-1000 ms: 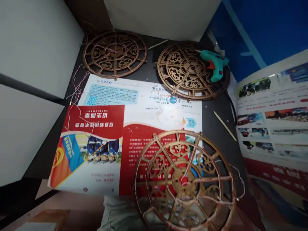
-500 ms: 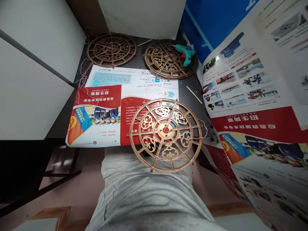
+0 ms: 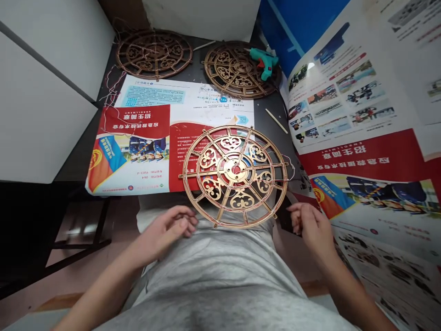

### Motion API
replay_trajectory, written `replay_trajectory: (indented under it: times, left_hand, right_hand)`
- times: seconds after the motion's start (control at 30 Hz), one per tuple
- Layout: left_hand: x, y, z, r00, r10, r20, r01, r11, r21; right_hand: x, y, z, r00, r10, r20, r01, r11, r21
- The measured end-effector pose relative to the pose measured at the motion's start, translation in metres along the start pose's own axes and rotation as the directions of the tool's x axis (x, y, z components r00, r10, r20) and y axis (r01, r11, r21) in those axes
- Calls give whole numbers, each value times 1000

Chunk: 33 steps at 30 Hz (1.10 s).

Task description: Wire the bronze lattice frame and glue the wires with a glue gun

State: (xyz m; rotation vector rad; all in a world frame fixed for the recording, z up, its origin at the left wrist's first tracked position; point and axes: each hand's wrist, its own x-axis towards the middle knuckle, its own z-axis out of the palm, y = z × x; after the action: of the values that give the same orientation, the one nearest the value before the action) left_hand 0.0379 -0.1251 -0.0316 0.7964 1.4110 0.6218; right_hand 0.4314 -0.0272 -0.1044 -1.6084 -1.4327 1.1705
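Observation:
A round gold-coloured openwork disc (image 3: 244, 200) with scroll ornaments and thin reddish wires along its rings lies partly over the table's front edge and overhangs my lap. My left hand (image 3: 170, 230) is beside its lower left rim, empty, with loosely bent fingers apart; whether the fingertips touch the rim I cannot tell. To the right of the disc, a short gap away, my right hand (image 3: 312, 225) hangs in the air with half-curled fingers and nothing visible in them. A loop of thin wire (image 3: 292, 166) sticks out from the disc's right edge.
Printed red and white sheets (image 3: 134, 181) cover part of the dark table. Behind are another ornate disc (image 3: 156, 73) with loose wires and stacked discs (image 3: 223, 82) bearing a teal glue gun (image 3: 265, 62). A pale stick (image 3: 276, 121) lies at right, beside a standing printed sheet (image 3: 344, 138).
Both my hands have come into view from below, one on each side of the near disc. The view has tipped slightly, so everything sits higher; the discs and glue gun keep their places.

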Motion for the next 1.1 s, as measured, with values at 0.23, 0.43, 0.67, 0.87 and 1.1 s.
replay_trajectory:
  times: [0.23,0.43,0.67,0.87,1.1]
  left_hand:
    - [23,15,43,979,43,197,-13,988,-151]
    - [28,11,45,995,3,96,23,964,-266]
    - [25,-7,31,958,65,-280,-140,956,-258]
    - [35,-13,40,994,27,-110,-86,820,-566]
    - [42,-9,43,991,46,-124,-107,831,-545]
  right_hand:
    - [-8,-53,52,950,185,252,-276,875,397]
    - [-13,-45,77,928,165,335,-331,777,535]
    - [-17,-53,92,913,73,400,-267,850,455]
    - [-22,-53,102,869,75,490,-260,911,321]
    - [-22,-61,81,876,-482,33,483,875,-39]
